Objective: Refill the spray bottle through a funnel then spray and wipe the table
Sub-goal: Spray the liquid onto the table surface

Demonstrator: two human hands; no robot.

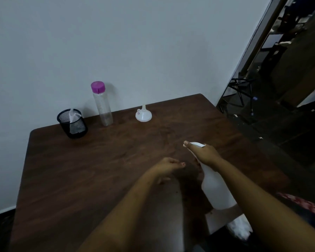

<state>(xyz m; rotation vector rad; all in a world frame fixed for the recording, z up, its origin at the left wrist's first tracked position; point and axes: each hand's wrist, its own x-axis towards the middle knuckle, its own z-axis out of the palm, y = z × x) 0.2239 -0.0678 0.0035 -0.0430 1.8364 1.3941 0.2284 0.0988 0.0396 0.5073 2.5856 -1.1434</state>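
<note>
My right hand [205, 154] grips the head of a white spray bottle [216, 188], which is lifted and tilted over the near right of the dark wooden table [80, 170], nozzle pointing away. Just left of the bottle, my left hand [166, 167] hovers with its fingers loosely curled and nothing in it. A white funnel [143, 114] rests upside down, spout up, at the table's far edge. A clear bottle with a purple cap [102, 104] stands left of the funnel. A white cloth [238, 228] lies partly hidden under my right arm at the near edge.
A black mesh cup [73, 124] holding something white stands at the far left corner. A pale wall rises behind the table. To the right the floor is dark, with a black folding frame [242, 91] and clutter.
</note>
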